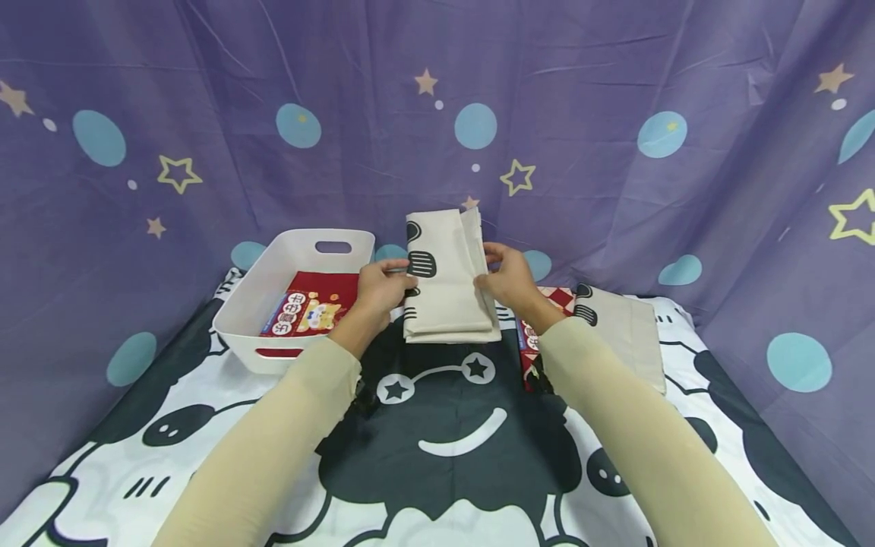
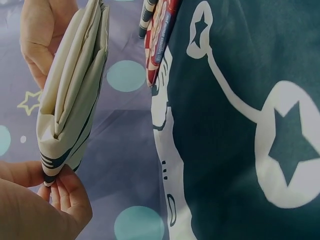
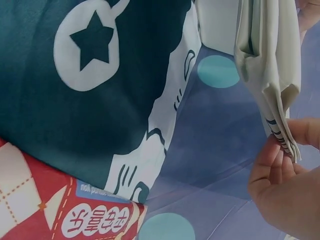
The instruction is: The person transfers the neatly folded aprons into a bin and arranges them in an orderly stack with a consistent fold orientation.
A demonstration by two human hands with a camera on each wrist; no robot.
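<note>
Hanging above the sheet (image 1: 451, 482), the folded cloth (image 1: 447, 292) is gripped by the left hand (image 1: 383, 289) and right hand (image 1: 509, 277), its opposite edges pinched between thumbs and fingers. Leftward, a bin (image 1: 249, 308) is placed.

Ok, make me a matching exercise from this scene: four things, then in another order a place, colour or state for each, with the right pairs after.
1. Bin
2. Backdrop
3. Leftmost red package
4. Middle folded cloth

A. Gripped by left hand and right hand
B. White
C. Inside the bin
D. Purple, with stars

Pairs: 1-B, 2-D, 3-C, 4-A.
</note>
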